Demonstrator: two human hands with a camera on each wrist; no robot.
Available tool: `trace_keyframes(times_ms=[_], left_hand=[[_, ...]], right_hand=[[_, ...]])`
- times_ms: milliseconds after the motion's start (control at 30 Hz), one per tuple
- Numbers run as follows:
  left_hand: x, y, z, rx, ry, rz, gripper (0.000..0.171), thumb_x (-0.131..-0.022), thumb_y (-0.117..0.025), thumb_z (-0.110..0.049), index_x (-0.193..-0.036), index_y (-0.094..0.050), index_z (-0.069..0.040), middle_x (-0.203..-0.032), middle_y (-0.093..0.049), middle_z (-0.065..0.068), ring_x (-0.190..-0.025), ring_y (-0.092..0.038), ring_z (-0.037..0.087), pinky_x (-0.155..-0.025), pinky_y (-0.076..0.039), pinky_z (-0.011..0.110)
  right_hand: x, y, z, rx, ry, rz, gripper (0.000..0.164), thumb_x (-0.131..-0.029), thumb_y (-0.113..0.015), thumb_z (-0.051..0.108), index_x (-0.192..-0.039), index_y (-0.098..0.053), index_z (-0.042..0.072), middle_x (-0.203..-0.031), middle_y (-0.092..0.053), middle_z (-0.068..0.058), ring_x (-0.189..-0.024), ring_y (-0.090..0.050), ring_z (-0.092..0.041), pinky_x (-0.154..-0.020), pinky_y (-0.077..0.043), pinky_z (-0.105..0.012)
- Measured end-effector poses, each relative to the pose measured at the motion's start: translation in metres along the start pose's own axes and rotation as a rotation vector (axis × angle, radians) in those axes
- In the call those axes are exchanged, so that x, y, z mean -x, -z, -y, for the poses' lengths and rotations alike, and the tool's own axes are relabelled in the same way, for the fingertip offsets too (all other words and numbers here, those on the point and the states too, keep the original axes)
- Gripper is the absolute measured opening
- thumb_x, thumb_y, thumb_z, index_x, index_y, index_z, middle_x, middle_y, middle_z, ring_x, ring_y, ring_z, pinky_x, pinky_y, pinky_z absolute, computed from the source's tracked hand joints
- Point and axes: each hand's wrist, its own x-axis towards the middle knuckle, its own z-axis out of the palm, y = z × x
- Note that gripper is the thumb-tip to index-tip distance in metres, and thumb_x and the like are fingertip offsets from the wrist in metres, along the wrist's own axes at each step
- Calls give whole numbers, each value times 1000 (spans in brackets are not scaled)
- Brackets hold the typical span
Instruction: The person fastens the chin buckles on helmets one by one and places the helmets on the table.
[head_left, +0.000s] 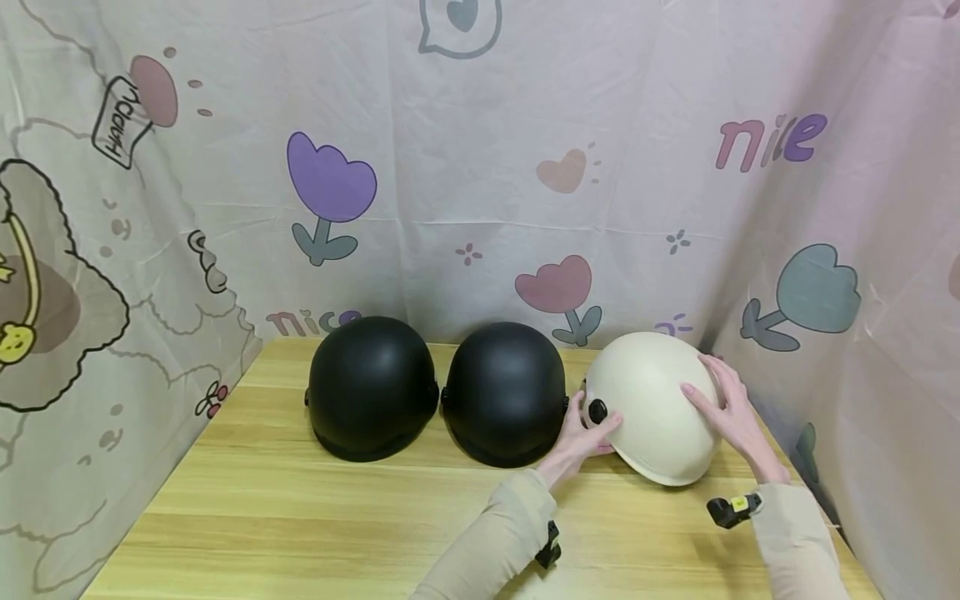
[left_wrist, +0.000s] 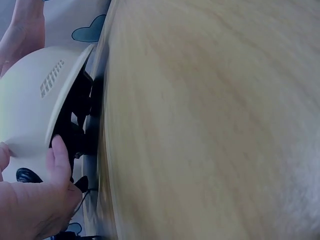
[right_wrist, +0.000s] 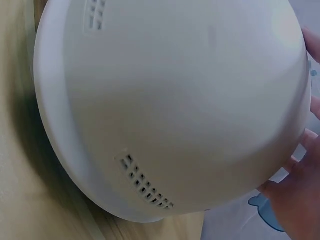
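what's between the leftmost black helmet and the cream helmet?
Head view: the middle black helmet, then the left hand, gripping the cream helmet at its rim.

Cream helmet (head_left: 652,400), smooth, with gridded vents (right_wrist: 144,184) and a black knob (head_left: 597,411). It's at the table's (head_left: 315,521) right side, tilted, dark inside showing. Left hand (head_left: 576,437) grips the rim (left_wrist: 61,107), right hand (head_left: 733,413) rests on the far side from that.

Pale cartoon-print curtain (head_left: 465,125) is covering upper frame and both sides, creasing lightly; purple tulip print (head_left: 330,187) is showing upper left, "nice" lettering (head_left: 771,143) upper right; wood-grain table (head_left: 300,521) is filling lower centre, glare (left_wrist: 297,175) is whitening left-wrist lower right
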Motion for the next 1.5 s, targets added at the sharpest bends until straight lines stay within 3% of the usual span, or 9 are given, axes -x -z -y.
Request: trace_keyframes(times_ms=[233, 400, 567, 733, 867, 1033, 1167, 1300, 1500], left_hand=[[-1, 6, -4, 69, -26, 34, 80, -93, -74, -22, -157, -27, -8, -130, -50, 13, -71, -62, 15, -82, -63, 40], [-3, 9, -7, 83, -61, 53, 49, -96, -70, -17, -139, -52, -5, -122, -56, 9, -63, -62, 10, -80, -63, 34], [-3, 9, -10, 95, -97, 71, 47, -97, -68, -13, -140, -52, -6, -119, -62, 10, -61, -62, 7, -80, -63, 34], [0, 5, -17, 96, -115, 97, 56, -96, -69, -11, -146, -46, -5, -121, -64, 11, -62, -63, 6, -80, -63, 32], [1, 1, -21, 110, -116, 81, 55, -94, -70, -6, -143, -46, -3, -118, -65, 12, -64, -64, 7, -77, -62, 29], [1, 0, -22, 149, -112, 75, 53, -91, -71, -2, -138, -47, -6, -114, -65, 12, -67, -68, 9, -75, -63, 28], [0, 0, -26, 164, -139, 108, 51, -92, -70, -1, -138, -49, -6, -117, -67, 15, -74, -68, 10, -78, -63, 31], [0, 1, -31, 105, -200, 147, 48, -95, -69, -6, -139, -49, -4, -122, -67, 19, -77, -66, 9, -78, -63, 33], [1, 3, -37, -113, -282, 82, 46, -95, -71, -13, -138, -55, -4, -119, -72, 21, -81, -64, 4, -70, -54, 20]], right_hand=[[-1, 4, 2, -39, 23, -6, 67, -103, -55, 29, -159, -26, 6, -161, -16, -33, -146, -13, -57, -105, -16, -85], [-2, 4, 2, -61, 47, -23, 64, -103, -54, 25, -158, -28, 4, -159, -19, -35, -142, -18, -56, -104, -21, -84], [-2, 5, 3, -70, 40, -29, 64, -104, -52, 25, -158, -27, 4, -159, -17, -35, -140, -21, -54, -100, -26, -84], [0, 8, 2, -59, 34, -56, 61, -105, -50, 26, -157, -29, 3, -157, -24, -33, -131, -32, -12, -100, -33, -76], [1, 10, 1, -42, 43, -65, 59, -106, -49, 27, -157, -31, 3, -156, -28, -31, -115, -25, 13, -101, -39, -59], [3, 12, 2, -32, 50, -113, 56, -105, -51, 27, -154, -37, 4, -155, -32, -27, -128, -32, 1, -95, -36, -14], [4, 14, 3, -50, 76, -166, 51, -104, -55, 24, -149, -45, 2, -154, -39, -21, -133, -33, 5, -96, -33, -6], [5, 16, 5, -56, 93, -179, 47, -104, -57, 23, -146, -51, 4, -153, -44, -7, -125, -32, 17, -98, -33, -6], [5, 20, 10, -75, 73, -142, 46, -104, -56, 24, -146, -52, 7, -156, -43, -2, -129, -31, 15, -113, -29, -13]])
